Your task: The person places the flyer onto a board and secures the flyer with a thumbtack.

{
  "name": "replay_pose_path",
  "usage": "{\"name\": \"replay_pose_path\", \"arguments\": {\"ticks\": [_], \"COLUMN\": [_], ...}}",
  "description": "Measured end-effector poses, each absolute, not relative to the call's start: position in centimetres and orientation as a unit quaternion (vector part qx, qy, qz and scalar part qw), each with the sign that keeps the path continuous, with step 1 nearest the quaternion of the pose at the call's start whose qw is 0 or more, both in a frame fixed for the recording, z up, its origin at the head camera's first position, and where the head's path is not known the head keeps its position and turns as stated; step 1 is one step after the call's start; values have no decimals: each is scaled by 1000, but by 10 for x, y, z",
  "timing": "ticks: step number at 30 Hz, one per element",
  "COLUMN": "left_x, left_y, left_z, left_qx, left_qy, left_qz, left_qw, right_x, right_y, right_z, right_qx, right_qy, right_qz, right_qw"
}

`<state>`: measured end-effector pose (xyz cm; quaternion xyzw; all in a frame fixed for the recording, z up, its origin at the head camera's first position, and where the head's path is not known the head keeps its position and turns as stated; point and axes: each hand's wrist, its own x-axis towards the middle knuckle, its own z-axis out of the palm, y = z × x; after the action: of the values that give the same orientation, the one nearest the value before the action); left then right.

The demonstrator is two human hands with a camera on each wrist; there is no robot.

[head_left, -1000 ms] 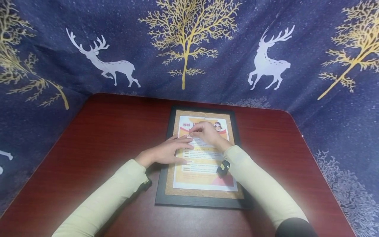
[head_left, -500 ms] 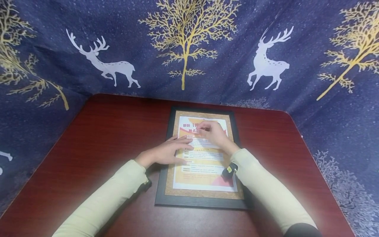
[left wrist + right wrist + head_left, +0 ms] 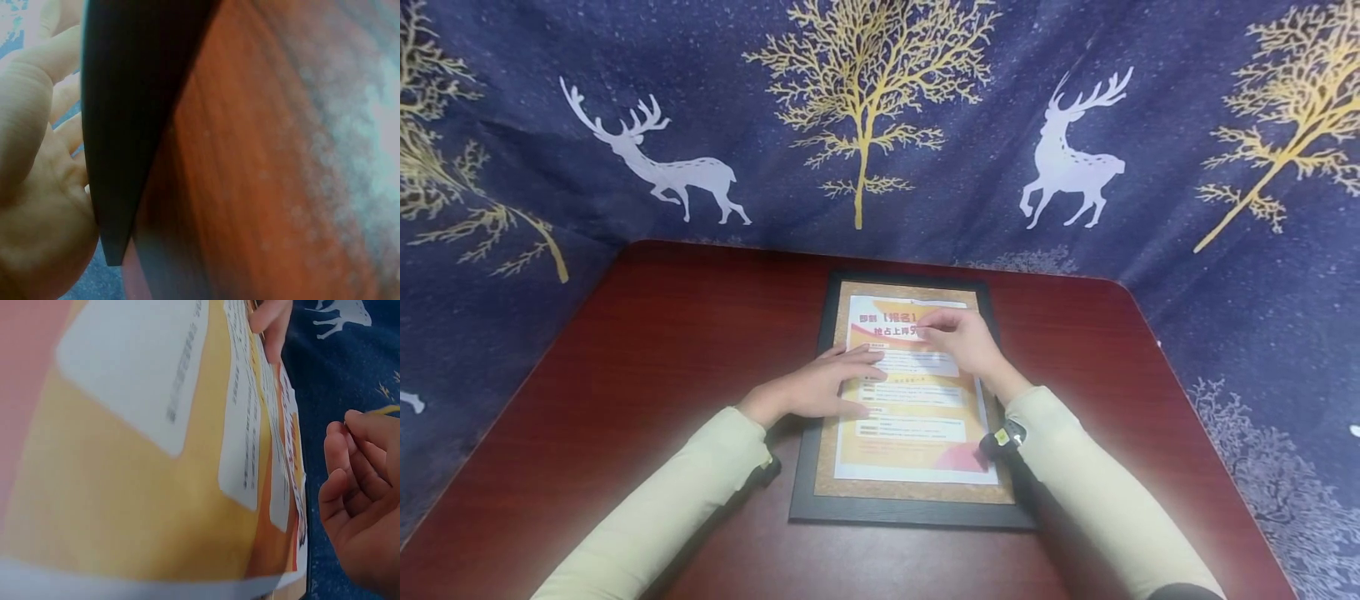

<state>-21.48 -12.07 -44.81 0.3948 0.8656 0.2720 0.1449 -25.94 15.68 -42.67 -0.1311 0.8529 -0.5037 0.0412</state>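
Observation:
A printed poster [image 3: 887,467] in yellow, white and pink lies on a cork board [image 3: 917,490] with a black frame [image 3: 910,511]. My left hand [image 3: 816,389] rests with spread fingers over the poster's left edge. Above the poster's upper right part, my right hand [image 3: 966,340] pinches something tiny between thumb and fingertips. It looks like a pushpin, mostly hidden by the fingers; in the right wrist view only a dark speck shows at the fingertips [image 3: 350,419]. A small dark pin [image 3: 912,302] appears at the poster's top middle. The poster's surface bulges slightly in the right wrist view.
The board lies on a dark red wooden table [image 3: 685,333]. Behind the table hangs a blue cloth [image 3: 955,208] printed with white deer and golden trees. Small dark wrist cameras [image 3: 1003,437] sit under both sleeves.
My right hand has moved right across the poster's upper part, still pinching, and uncovered more of the title's large letters. My left hand has stayed on the left edge.

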Motion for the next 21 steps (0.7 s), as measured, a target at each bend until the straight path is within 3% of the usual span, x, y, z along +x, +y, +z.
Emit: {"name": "replay_pose_path", "arguments": {"ticks": [8, 14, 21], "left_x": [-214, -215, -214], "left_y": [-121, -121, -120], "left_z": [-448, -449, -449], "left_qx": [395, 392, 391], "left_qy": [867, 866, 866], "left_qz": [271, 275, 277], "left_qw": [141, 142, 144], "right_x": [-258, -245, -255], "right_y": [170, 169, 182], "right_z": [-429, -409, -423], "right_qx": [-149, -135, -120], "right_qy": [850, 850, 833], "right_qz": [-505, -507, -540], "right_qw": [31, 38, 32]}}
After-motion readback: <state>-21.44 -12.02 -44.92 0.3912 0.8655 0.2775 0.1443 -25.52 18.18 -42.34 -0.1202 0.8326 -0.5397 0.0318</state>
